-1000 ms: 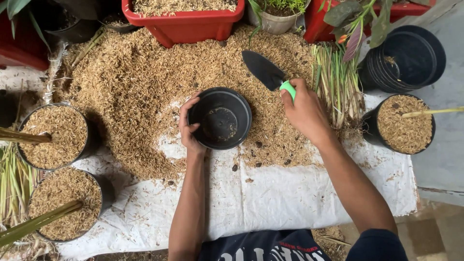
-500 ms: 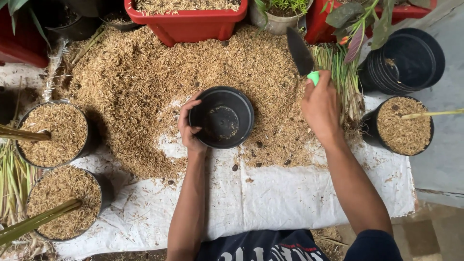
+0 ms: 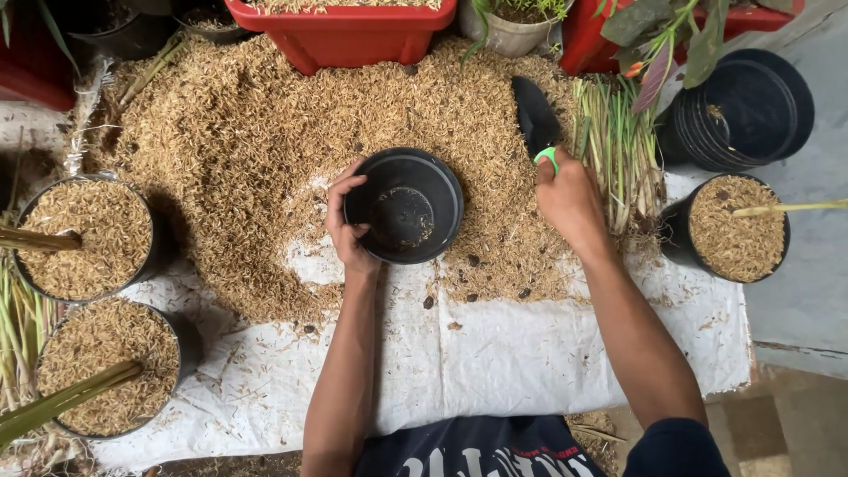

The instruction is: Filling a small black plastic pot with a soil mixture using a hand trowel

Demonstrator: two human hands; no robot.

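Head view | my left hand (image 3: 349, 231) grips empty black pot (image 3: 404, 205) at its 9 o'clock rim, frame center | right hand (image 3: 565, 196) clenches green-handled trowel (image 3: 534, 117), blade in husk pile (image 3: 265, 132) at 2 o'clock | husk-filled pot (image 3: 738, 227) at 3 o'clock

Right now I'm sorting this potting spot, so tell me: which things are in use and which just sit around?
In use:
left hand on the empty black pot
right hand holding the trowel
husk pile

Sitting around:
filled pots
red planter
stacked black pots
stalk bundle

No packages, labels, signs or screens are in view.
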